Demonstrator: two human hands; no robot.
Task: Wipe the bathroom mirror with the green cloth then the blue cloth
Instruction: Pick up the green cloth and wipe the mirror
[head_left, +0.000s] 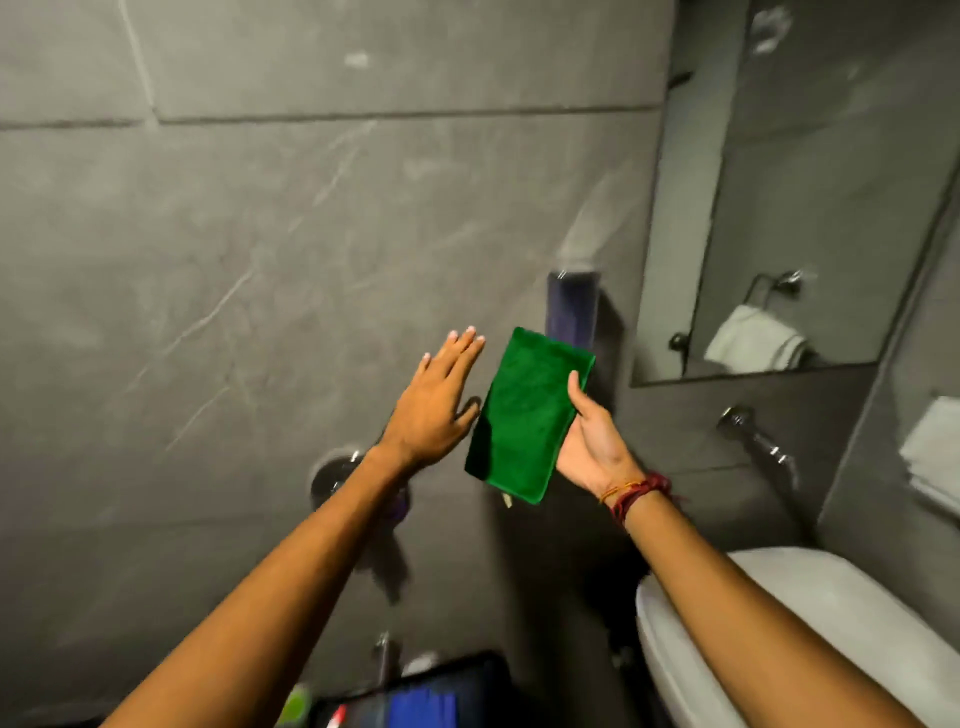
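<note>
A folded green cloth (524, 415) is held up in front of the grey tiled wall by my right hand (592, 441), thumb on its right edge and fingers behind it. Just left of the cloth, my left hand (436, 410) is flat with fingers together and holds nothing. The bathroom mirror (810, 208) hangs on the wall at the upper right, away from both hands. Something blue (423, 706), perhaps the blue cloth, lies in a dark container at the bottom edge; I cannot tell for sure.
A white basin (779, 623) sits at the lower right under a chrome wall tap (758, 441). A purple-tinted dispenser (571, 306) is mounted left of the mirror. White towels (935, 457) are stacked at the far right. A round chrome fitting (332, 475) is behind my left forearm.
</note>
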